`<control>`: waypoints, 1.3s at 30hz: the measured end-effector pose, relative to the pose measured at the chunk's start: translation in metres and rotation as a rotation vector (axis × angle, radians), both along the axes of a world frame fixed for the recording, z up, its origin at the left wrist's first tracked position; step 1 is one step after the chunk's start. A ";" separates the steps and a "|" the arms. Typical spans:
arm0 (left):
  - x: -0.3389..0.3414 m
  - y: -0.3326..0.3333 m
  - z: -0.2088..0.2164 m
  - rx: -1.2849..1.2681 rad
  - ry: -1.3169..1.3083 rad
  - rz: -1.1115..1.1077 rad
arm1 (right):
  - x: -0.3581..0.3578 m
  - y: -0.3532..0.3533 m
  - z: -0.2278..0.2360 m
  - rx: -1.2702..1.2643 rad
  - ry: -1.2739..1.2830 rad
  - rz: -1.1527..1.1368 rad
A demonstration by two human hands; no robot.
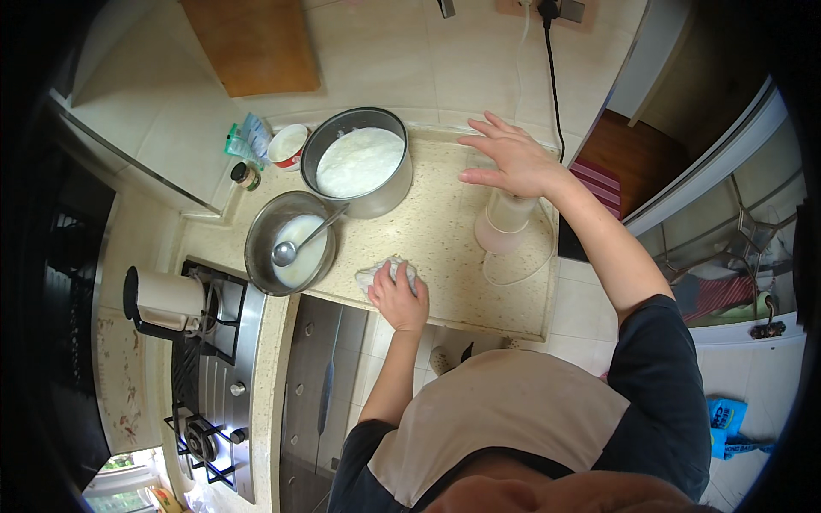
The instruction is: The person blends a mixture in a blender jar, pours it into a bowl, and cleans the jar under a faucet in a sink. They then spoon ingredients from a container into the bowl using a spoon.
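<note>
At the counter's front edge my left hand (399,301) presses down on a crumpled pale cloth (369,276), its fingers bent over it. My right hand (517,162) is raised with the fingers spread and nothing in it. Beneath that hand stands a pale, cylinder-shaped appliance (503,227) with a thin cord; its top is partly hidden. Left of the cloth is a metal bowl (256,248) of milky liquid, a ladle (285,253) resting in it with its handle over the rim. Behind the bowl, a deep round pot (398,184) holds a white mass.
A red-and-white tub (288,147), a small dark-lidded jar (245,176) and plastic packets (246,137) stand in the back left corner. To the left, a cream kettle (171,299) sits on the gas stove (224,376). A black cable (554,85) hangs from the wall socket.
</note>
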State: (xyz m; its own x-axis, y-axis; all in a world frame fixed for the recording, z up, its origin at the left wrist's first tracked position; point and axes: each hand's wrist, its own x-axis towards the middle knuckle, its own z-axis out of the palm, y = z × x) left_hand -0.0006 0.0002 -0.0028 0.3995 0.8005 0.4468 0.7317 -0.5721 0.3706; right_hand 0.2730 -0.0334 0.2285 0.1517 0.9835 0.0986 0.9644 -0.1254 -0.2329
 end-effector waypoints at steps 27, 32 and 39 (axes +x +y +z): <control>0.000 -0.001 0.004 0.016 -0.001 0.000 | -0.001 0.000 0.000 -0.022 -0.007 -0.010; 0.001 -0.002 0.005 0.025 0.000 0.003 | -0.001 0.000 0.000 -0.016 -0.013 0.002; 0.002 -0.001 0.003 0.018 0.009 0.006 | 0.000 -0.001 -0.003 0.027 -0.013 0.004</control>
State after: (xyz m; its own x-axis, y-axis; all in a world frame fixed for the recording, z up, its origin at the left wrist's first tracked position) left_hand 0.0015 -0.0005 0.0003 0.3986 0.7949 0.4575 0.7382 -0.5741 0.3542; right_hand 0.2731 -0.0344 0.2252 0.1463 0.9810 0.1271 0.9677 -0.1153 -0.2240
